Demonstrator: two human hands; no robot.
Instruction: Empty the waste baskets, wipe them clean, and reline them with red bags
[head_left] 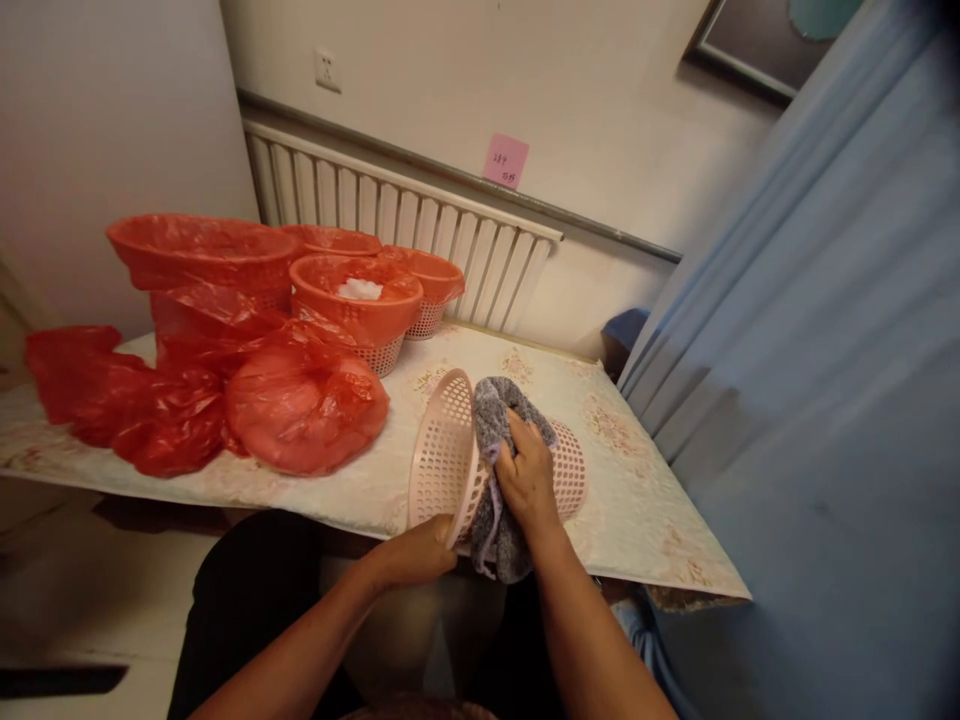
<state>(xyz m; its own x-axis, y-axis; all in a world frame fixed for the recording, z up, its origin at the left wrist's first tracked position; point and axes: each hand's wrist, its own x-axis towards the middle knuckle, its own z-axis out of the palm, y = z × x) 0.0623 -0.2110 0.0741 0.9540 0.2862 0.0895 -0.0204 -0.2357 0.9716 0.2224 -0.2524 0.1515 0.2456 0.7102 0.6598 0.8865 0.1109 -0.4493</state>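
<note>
A pale pink perforated plastic basket (441, 450) lies on its side near the table's front edge. My left hand (420, 550) is closed on its lower rim. My right hand (527, 476) grips a grey fuzzy cloth (496, 420) and presses it against the basket's outer wall. The cloth drapes over the basket and hangs down past the table edge.
Several baskets lined with red plastic bags (352, 300) stand at the back left; one holds something white (360, 289). Loose red bags (300, 405) lie on the floral-patterned table (637, 480). A white radiator (420, 220) runs behind, and a blue curtain (810, 350) hangs on the right.
</note>
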